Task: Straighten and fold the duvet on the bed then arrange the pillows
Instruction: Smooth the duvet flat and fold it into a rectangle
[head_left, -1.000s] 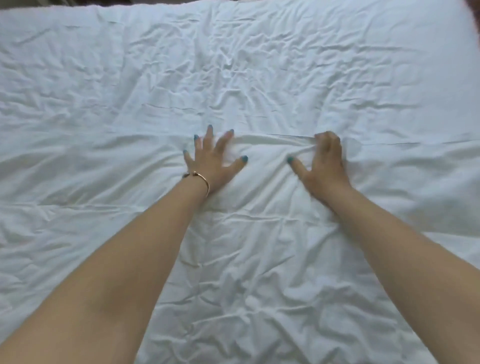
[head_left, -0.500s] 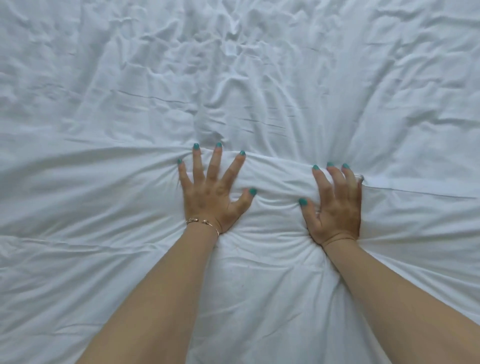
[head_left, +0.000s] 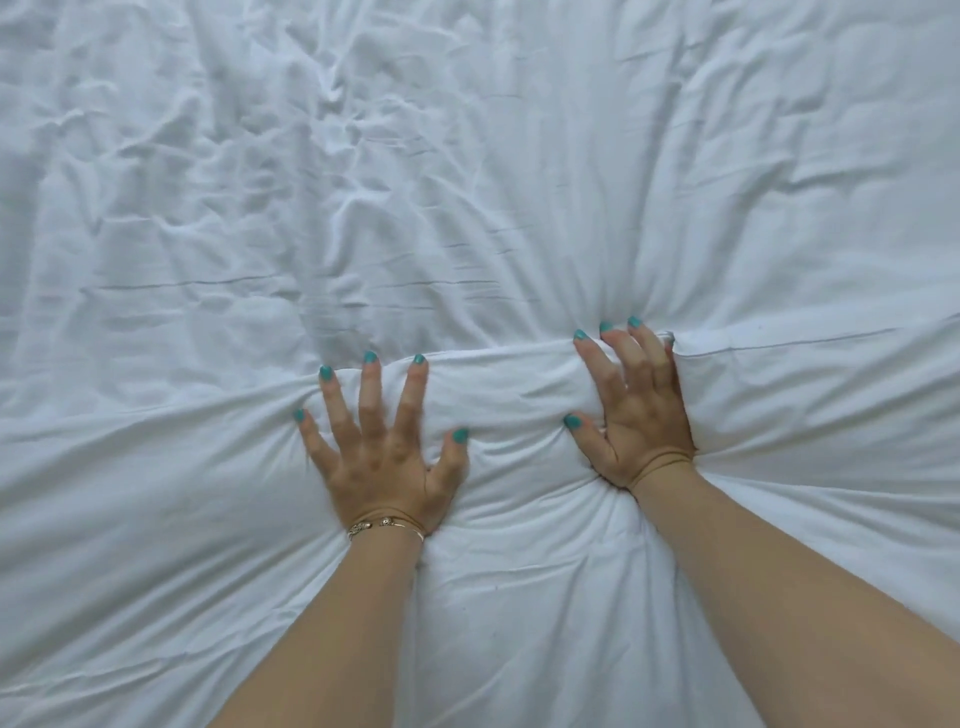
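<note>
Head view shows both of my hands pressed down on the white duvet (head_left: 519, 597), which covers the whole frame. Compared with a second ago, the hands sit lower and nearer in the frame and the folded edge (head_left: 498, 374) under my fingers has bunched into a thicker roll. I judge the fold is being pulled toward me or pressed flat; the straightening step is under way, not finished.

Left hand (head_left: 379, 457): fingers spread and straight, palm flat on the cloth, gripping nothing. A thin bracelet (head_left: 387, 527) sits at that wrist.

Right hand (head_left: 634, 421): fingers bent over the folded edge, tips dug in at the far side. It appears to have hold of the fold; how much cloth lies under the palm I cannot tell.

Surface: the far half of the bedding (head_left: 311, 156) is heavily creased, worst at upper left. Tension lines radiate from both hands. A faint seam line (head_left: 208, 283) runs across to the left, another to the right of the right hand.

Room: nothing beyond the bed is visible. No pillows in view, so that step is judged not yet begun.
</note>
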